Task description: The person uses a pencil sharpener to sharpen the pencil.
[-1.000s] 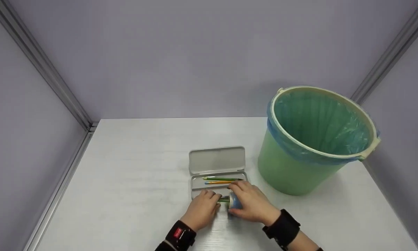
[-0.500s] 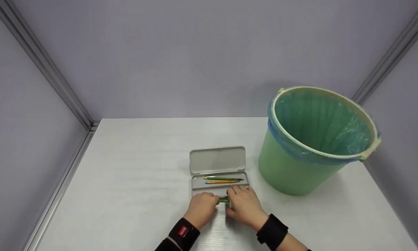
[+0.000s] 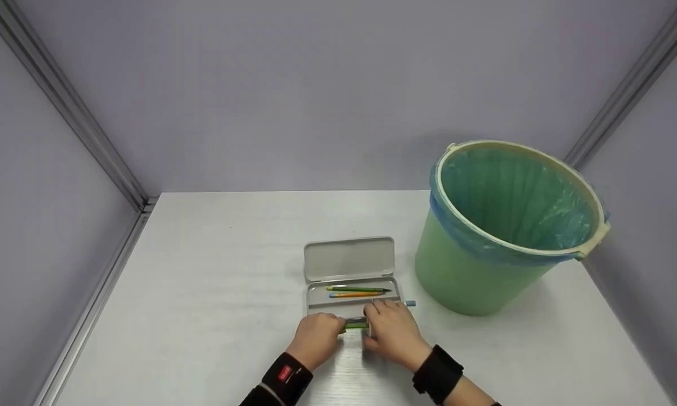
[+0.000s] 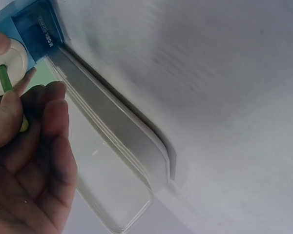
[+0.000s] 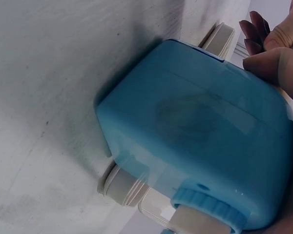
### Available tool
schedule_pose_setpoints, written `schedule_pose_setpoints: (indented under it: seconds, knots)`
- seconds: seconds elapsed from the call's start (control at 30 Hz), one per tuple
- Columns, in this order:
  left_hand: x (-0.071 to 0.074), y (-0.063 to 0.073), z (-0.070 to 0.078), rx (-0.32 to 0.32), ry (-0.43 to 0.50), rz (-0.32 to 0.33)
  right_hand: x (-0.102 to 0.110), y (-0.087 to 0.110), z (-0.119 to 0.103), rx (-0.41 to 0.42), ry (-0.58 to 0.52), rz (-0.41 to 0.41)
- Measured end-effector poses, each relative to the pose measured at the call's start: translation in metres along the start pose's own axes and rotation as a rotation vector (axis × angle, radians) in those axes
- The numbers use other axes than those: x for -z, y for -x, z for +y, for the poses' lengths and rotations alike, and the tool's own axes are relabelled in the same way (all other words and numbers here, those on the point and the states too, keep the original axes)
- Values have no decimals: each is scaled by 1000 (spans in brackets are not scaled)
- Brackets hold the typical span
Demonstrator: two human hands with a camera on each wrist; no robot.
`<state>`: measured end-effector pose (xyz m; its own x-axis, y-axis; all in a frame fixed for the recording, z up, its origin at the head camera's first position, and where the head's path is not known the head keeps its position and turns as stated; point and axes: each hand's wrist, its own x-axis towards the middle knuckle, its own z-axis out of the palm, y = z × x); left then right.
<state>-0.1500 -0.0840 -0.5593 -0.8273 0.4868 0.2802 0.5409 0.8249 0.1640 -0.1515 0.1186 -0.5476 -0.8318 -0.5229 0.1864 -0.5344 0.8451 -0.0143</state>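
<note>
My left hand (image 3: 317, 340) pinches a green pencil (image 3: 356, 325) near its end. In the left wrist view the green pencil (image 4: 4, 78) enters the hole in the round white face of a blue pencil sharpener (image 4: 36, 27). My right hand (image 3: 396, 336) grips the sharpener's body, which it mostly hides in the head view. Close up in the right wrist view, the sharpener (image 5: 195, 126) is a translucent blue box with a ribbed ring and a beige shaft on one end. Both hands are at the front edge of an open pencil case (image 3: 350, 259).
Inside the case lie another green pencil (image 3: 355, 289) and an orange pencil (image 3: 355, 294). A large green bin (image 3: 474, 282) with a blue liner stands to the right on the white table (image 3: 231, 270). Panel walls enclose the back and sides.
My right hand has rolled over the sharpener, hiding the blue side seen earlier. A small blue piece now shows beyond that hand's right side. The left hand has shifted slightly left, still pinching the pencil.
</note>
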Motion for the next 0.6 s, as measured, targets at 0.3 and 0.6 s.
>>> schedule_pose_setpoints:
  seconds: [0.3, 0.6]
  knots:
    - [4, 4, -5, 19, 36, -37, 1, -2, -3, -3, -17, -13]
    - [3, 10, -7, 26, 26, -7, 1, -3, -5, 12, 3, -6]
